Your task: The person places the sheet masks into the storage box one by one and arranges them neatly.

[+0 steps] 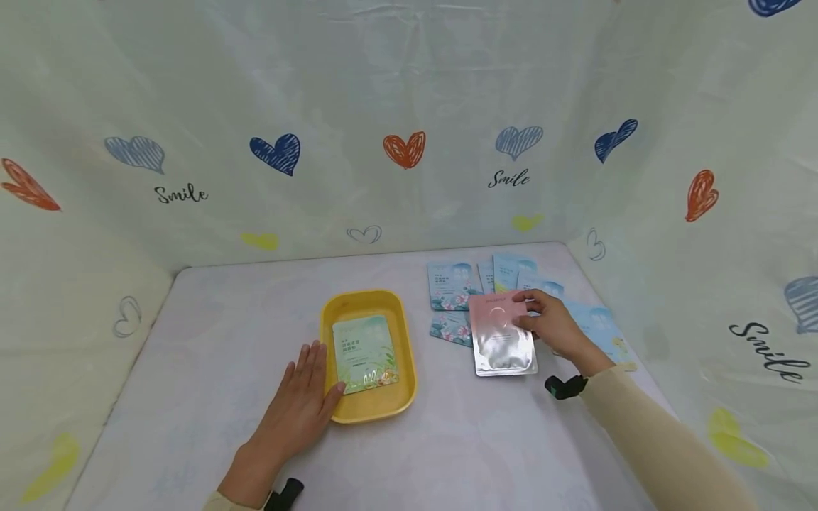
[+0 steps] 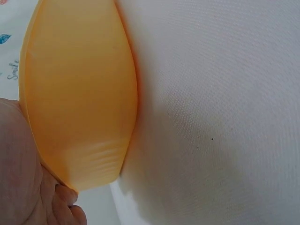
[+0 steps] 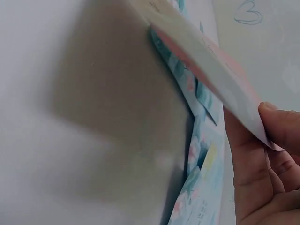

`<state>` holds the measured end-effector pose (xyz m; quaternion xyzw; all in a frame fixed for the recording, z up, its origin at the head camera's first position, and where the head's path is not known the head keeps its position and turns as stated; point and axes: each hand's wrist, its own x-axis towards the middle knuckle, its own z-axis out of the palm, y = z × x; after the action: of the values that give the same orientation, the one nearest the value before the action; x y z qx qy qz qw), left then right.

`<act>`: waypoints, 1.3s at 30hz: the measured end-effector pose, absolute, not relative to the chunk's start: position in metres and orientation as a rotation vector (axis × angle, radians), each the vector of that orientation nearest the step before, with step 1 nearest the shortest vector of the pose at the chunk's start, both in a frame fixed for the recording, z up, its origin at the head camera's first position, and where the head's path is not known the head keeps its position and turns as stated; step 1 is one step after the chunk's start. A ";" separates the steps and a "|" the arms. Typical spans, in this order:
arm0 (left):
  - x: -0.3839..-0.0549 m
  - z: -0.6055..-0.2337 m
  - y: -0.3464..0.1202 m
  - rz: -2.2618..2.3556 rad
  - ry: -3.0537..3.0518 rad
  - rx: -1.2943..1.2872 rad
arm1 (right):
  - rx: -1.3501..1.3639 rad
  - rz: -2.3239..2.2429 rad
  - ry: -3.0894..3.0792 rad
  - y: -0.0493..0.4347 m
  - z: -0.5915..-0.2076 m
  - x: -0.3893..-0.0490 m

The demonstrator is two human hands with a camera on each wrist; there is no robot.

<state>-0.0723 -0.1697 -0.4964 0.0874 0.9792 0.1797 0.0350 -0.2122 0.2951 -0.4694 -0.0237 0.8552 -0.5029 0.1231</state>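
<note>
My right hand [image 1: 554,328] pinches the right edge of a pink-and-silver sheet mask packet [image 1: 501,348] between thumb and fingers. In the right wrist view the packet [image 3: 206,63] appears edge-on, tilted and lifted off the tabletop, with the thumb on one face. Below and behind it lie several blue floral packets [image 1: 450,284], partly covered. My left hand [image 1: 297,401] lies with straight fingers along the left rim of a yellow tray [image 1: 367,411], its thumb reaching over the edge. One green packet [image 1: 364,355] lies inside the tray. The left wrist view shows the tray's outer side [image 2: 79,93] close up.
A white cloth covers the table [image 1: 224,341]. Behind it and at both sides hangs a pale curtain [image 1: 345,85] printed with hearts and words. Another light blue packet [image 1: 594,326] lies beneath the right forearm, near the table's right edge.
</note>
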 end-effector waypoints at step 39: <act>-0.075 -0.492 -0.175 0.379 3.104 0.321 | -0.230 -1.780 2.203 0.130 -0.445 -0.230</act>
<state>-0.0754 -0.1748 -0.4915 0.1021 0.9874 0.1207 -0.0008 -0.2298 0.1301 -0.4455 -0.0802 0.7666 -0.6193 0.1496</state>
